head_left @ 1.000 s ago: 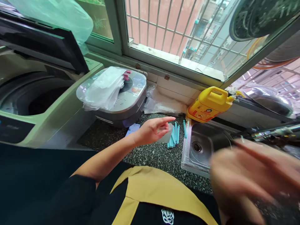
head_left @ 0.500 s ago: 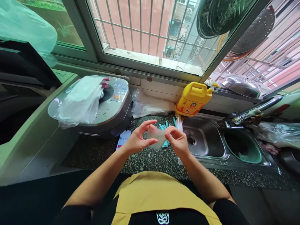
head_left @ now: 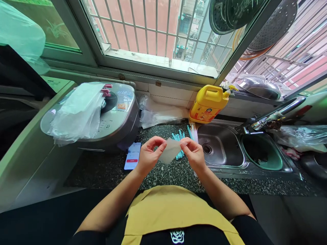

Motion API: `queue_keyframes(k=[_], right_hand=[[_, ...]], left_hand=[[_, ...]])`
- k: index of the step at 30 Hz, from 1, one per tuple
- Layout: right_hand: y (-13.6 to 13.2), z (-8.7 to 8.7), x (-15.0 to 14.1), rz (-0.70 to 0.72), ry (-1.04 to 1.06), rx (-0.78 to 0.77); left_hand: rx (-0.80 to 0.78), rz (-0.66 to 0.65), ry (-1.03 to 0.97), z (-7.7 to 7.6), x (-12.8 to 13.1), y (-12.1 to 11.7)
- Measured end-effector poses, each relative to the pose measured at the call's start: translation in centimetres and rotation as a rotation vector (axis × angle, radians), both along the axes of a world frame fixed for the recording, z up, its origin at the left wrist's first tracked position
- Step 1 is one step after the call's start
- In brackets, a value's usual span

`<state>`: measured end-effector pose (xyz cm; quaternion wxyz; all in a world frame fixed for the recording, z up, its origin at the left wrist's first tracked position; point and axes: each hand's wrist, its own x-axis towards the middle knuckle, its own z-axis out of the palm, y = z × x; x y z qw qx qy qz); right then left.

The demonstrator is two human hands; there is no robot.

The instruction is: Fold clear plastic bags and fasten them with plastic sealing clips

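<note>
Between my two hands, above the counter, is a small, limp, translucent piece of plastic film (head_left: 170, 151); whether it is a bag or a single sheet I cannot tell. My left hand (head_left: 150, 154) pinches its upper left corner between thumb and fingertips. At the opposite corner, my right hand (head_left: 194, 156) grips it the same way. Behind the film, several turquoise bag-clip-like sticks (head_left: 180, 136) lie in a loose pile, partly hidden by the film and my right hand.
A phone (head_left: 132, 156) showing a timer lies left of my hands. Plastic bags with red clips (head_left: 78, 110) rest on a rice cooker (head_left: 120, 119). More clear plastic (head_left: 163, 117) lies by the wall. A yellow jug (head_left: 206, 103) stands beside the sink (head_left: 222, 146), which holds a green basin (head_left: 277, 163).
My left thumb and fingers, apart half a second ago, have closed on the film's left corner. My right hand keeps its pinch. The view has shifted slightly, showing more of the phone.
</note>
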<state>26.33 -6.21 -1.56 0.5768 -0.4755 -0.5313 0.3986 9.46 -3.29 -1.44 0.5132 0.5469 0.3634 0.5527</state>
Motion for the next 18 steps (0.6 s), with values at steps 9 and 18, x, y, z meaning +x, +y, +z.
queue_keyframes(k=[9,18], right_hand=[[0.3,0.6,0.3,0.09,-0.234,-0.041],[0.2,1.3,-0.7,0.032,-0.328,0.037]], left_hand=[[0.233,0.002,0.083,-0.3,0.3,-0.6],[0.166,-0.037,0.065,-0.5,0.3,-0.8]])
